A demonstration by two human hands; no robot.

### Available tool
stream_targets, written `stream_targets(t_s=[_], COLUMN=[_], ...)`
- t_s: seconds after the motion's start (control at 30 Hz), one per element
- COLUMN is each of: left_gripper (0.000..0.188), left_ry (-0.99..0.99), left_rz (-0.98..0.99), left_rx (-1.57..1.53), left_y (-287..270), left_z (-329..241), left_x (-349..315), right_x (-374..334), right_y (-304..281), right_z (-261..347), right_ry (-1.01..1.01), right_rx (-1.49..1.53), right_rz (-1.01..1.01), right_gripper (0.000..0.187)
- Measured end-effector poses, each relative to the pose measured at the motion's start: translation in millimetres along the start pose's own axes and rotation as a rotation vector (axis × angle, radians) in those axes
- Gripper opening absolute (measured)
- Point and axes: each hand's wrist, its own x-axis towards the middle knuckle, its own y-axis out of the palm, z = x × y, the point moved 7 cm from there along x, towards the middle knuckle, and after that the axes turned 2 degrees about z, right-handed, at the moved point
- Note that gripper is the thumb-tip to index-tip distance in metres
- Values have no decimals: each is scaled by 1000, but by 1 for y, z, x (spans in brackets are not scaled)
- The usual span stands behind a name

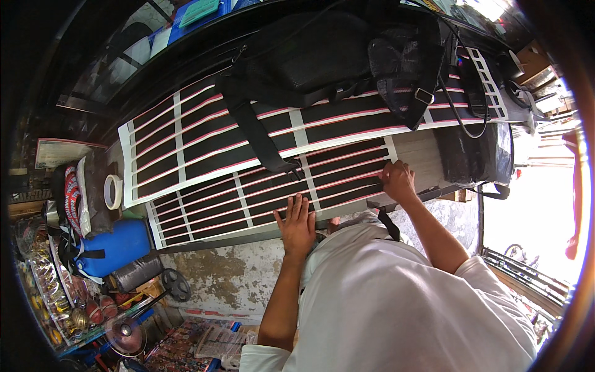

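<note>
Across the bench lies a sheet of long black strips (273,202), parted by white and red lines and crossed by pale bands. My left hand (298,227) rests on its near edge, fingers stretched out and slightly spread. At the sheet's right end my right hand (399,181) has its fingers bent together against the strip ends; whatever they pinch is hidden beneath them. A larger sheet of similar strips (204,133) lies just beyond, overlapping the far side of the first. A black webbing strap (257,135) with a buckle hangs over both sheets.
A black bag (322,53) with straps covers the far side of the bench. On the left are a roll of tape (113,191) and a blue container (121,249). A plastic-wrapped black bundle (476,155) sits at the right end. Below left, a fan (126,335) stands among goods.
</note>
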Motion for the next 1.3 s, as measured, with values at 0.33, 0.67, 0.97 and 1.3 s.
stream_targets(t_s=[0.33, 0.67, 0.97, 1.3], left_gripper=[49, 49, 49, 48], left_ry=[-16, -47, -54, -73], left_rz=[8, 48, 42, 62], left_rx=[-35, -21, -44, -83], left_y=[-3, 1, 6, 3], left_z=[0, 1, 5, 4], left_x=[0, 1, -2, 0], right_x=[-12, -19, -15, -10], right_y=[7, 63, 70, 71], right_z=[44, 153, 169, 171], right_ry=[-178, -479, -520, -504], right_rx=[-120, -61, -9, -79], right_rz=[100, 153, 73, 157], right_gripper=[32, 40, 21, 22])
